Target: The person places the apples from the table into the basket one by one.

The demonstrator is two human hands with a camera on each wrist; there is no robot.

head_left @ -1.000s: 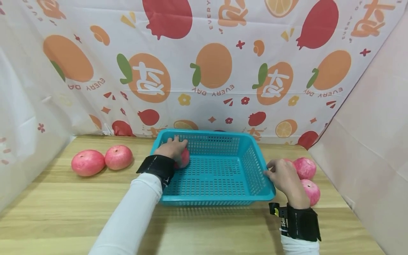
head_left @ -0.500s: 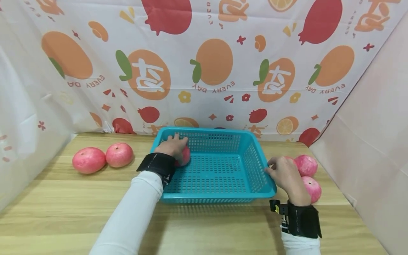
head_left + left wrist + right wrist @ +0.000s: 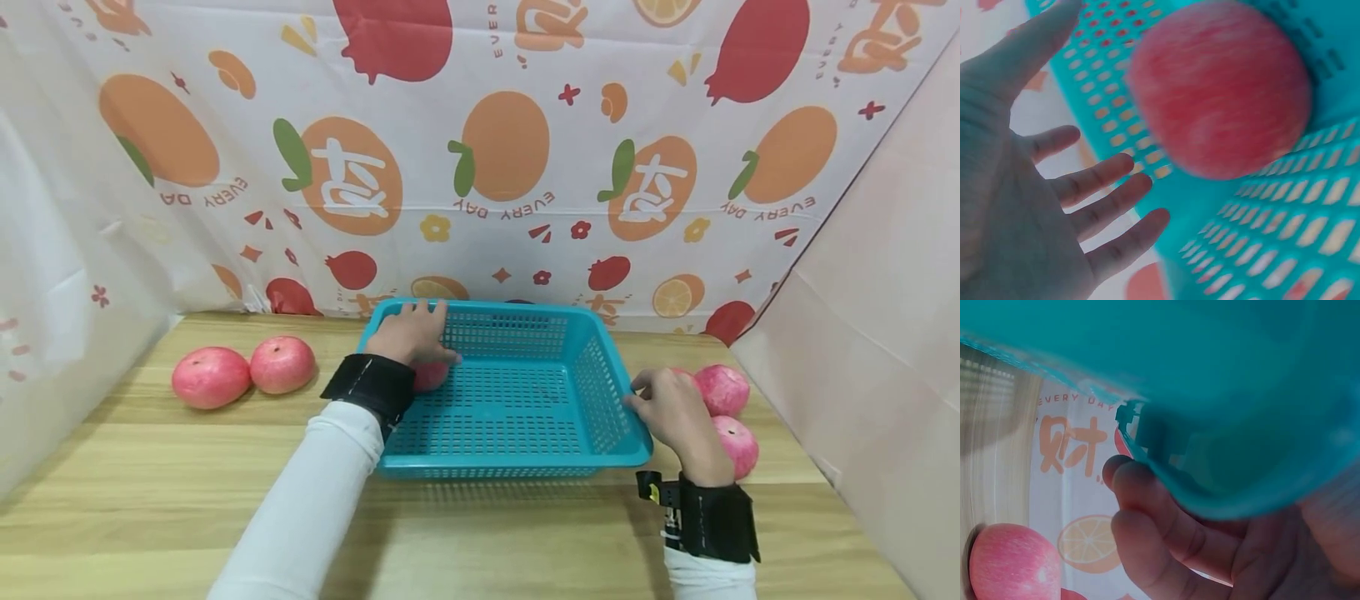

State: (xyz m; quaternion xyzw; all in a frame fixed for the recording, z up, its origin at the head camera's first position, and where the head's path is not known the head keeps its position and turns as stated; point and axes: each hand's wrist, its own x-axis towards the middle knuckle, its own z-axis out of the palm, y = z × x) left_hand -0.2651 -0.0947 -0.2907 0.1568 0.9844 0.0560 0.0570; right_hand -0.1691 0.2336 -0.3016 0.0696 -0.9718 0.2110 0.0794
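Observation:
A turquoise plastic basket (image 3: 517,461) sits mid-table, with one apple (image 3: 431,377) inside at its left end. Over that apple is my left hand (image 3: 408,337), its fingers spread and straight. The left wrist view has a gap between this hand (image 3: 1029,206) and the red apple (image 3: 1222,90), which lies against the basket's mesh walls. At the basket's right side my right hand (image 3: 678,421) grips the rim. From the right wrist, its curled fingers (image 3: 1147,544) show under the rim's edge; the thumb is hidden.
Two apples, one rounder (image 3: 282,365) and one longer (image 3: 211,378), lie left of the basket. Right of my right hand are a paler apple (image 3: 723,390), another apple (image 3: 737,447) and a partly hidden one. A fruit-print cloth (image 3: 502,250) hangs behind the table (image 3: 480,542).
My left hand has let go of the apple in the basket; its fingers have spread and lifted slightly. The right hand stays on the rim. The head view has tilted slightly.

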